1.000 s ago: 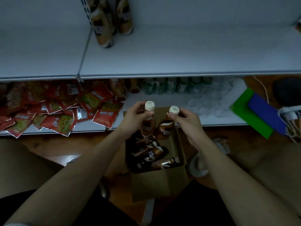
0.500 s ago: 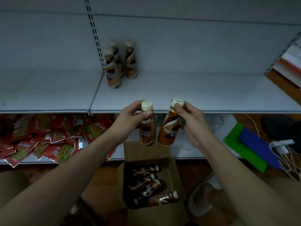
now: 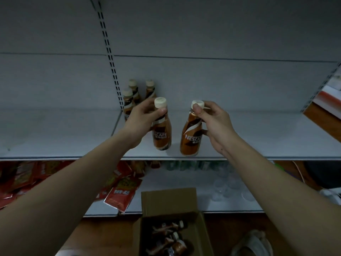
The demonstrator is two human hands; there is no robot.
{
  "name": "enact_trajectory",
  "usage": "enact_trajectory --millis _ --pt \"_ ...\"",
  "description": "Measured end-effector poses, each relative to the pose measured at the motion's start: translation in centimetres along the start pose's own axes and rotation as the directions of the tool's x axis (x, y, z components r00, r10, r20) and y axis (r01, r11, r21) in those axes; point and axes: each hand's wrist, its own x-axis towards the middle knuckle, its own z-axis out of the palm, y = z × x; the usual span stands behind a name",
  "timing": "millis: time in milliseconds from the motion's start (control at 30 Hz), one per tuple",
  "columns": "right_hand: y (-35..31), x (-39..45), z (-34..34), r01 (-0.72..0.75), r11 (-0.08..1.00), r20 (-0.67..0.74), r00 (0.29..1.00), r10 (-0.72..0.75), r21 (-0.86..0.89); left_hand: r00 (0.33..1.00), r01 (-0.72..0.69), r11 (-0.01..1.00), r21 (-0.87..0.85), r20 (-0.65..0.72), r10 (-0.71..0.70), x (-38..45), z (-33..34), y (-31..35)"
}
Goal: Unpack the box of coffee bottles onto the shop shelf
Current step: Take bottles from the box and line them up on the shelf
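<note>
Two coffee bottles — one point(image 3: 162, 129) pinched at the neck by the left hand point(image 3: 143, 120), one point(image 3: 191, 134) by the right hand point(image 3: 214, 122) — were held upright over the shelf point(image 3: 258, 137), above the box point(image 3: 169, 204).

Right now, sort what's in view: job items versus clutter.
Job:
left hand holding a coffee bottle
right hand holding another
three shelved bottles
cardboard box
shelf

Lying about:
red packets
clear cups
</note>
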Motion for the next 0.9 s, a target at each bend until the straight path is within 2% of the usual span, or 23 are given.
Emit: enact_trajectory --millis 233,367,500,567,733,900 --pt "-0.8 5.6 2.6 0.016 0.999 0.013 1.0 -0.016 -0.045 0.995 -0.079 0.945 0.319 -0.038 0.096 4.8 -1.0 1.2" --pt "-0.6 8.8 4.2 0.0 0.998 0.024 1.0 0.001 -0.061 0.984 -0.094 0.83 0.55 -0.077 0.163 7.1 -1.5 1.0" --pt "-0.1 11.7 5.8 -0.01 0.998 0.033 0.999 0.012 -0.059 0.987 -0.104 0.72 0.686 -0.015 0.158 8.9 -1.9 0.3" --pt "0.3 12.9 6.4 -0.002 0.997 0.042 0.999 0.006 -0.078 0.99 -0.097 0.67 0.736 -0.001 0.144 9.7 -2.2 0.0" --pt "1.8 16.1 7.7 0.031 0.991 0.061 0.998 -0.023 -0.127 0.989 -0.06 0.598 0.799 -0.034 0.144 11.0 -3.3 -0.2" --pt "3.1 18.5 9.0 0.056 0.983 0.072 0.996 -0.044 -0.175 0.988 -0.075 0.544 0.836 -0.011 0.154 12.2 -3.9 -0.2"
